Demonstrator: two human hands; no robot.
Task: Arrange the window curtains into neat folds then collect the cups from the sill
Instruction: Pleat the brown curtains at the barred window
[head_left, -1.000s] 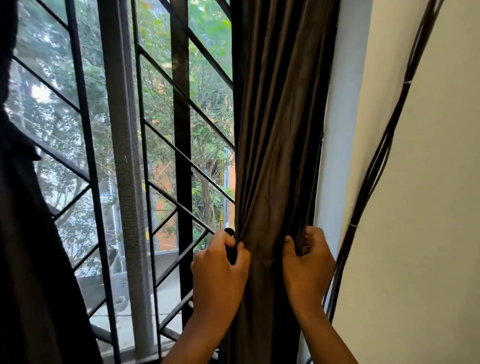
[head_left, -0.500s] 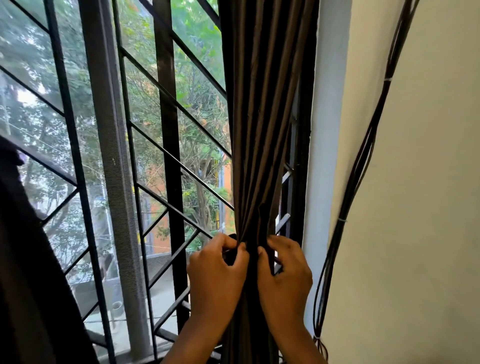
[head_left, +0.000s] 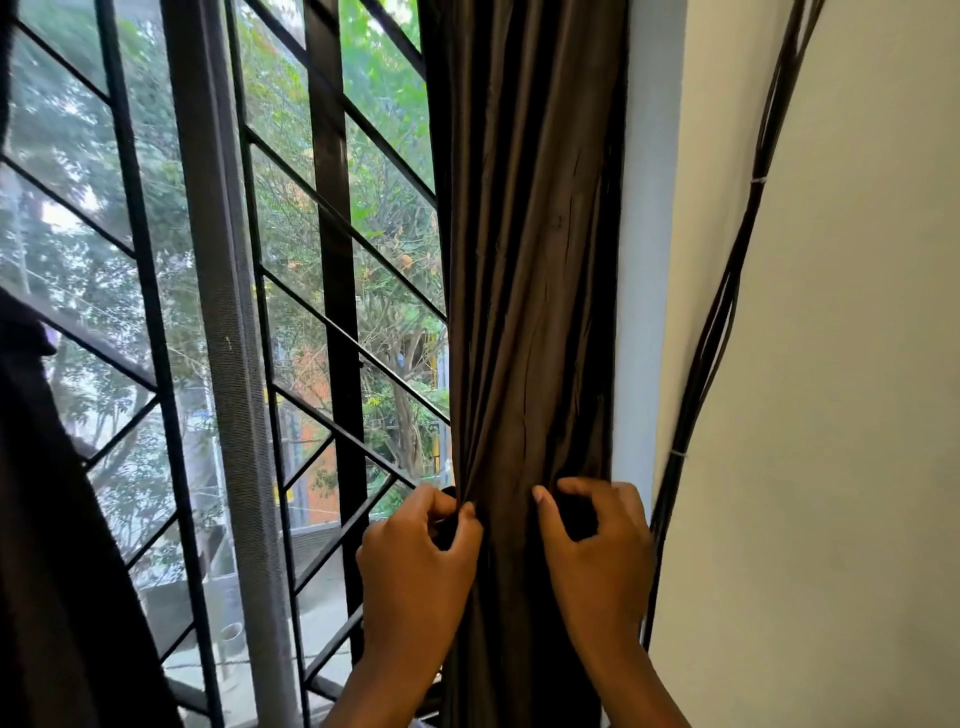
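Nearest the camera, two bare forearms rise from the bottom edge. The left hand (head_left: 415, 561) pinches the window-side edge of the curtain (head_left: 530, 312) between thumb and curled fingers (head_left: 436, 501), while the right hand (head_left: 597, 556) curls its fingers and thumb round the wall-side edge, so the gathered cloth is bunched between them. The curtain hangs as a tall dark-brown column against the right side of the window, just beside the pale wall (head_left: 831, 415). It looks thin, soft and slightly glossy, likely light and a little slippery, so the pleats would probably slide out of a loose hold; taking each fold at its outer crease, low down where the hands are, seems the surest grip. A bundle of black cables (head_left: 727, 291) runs up the wall just right of the cloth. Beyond, the black window grille (head_left: 332, 260) crosses the pane with green trees behind. A second dark curtain (head_left: 47, 519) hangs at far left. No cups or sill show.
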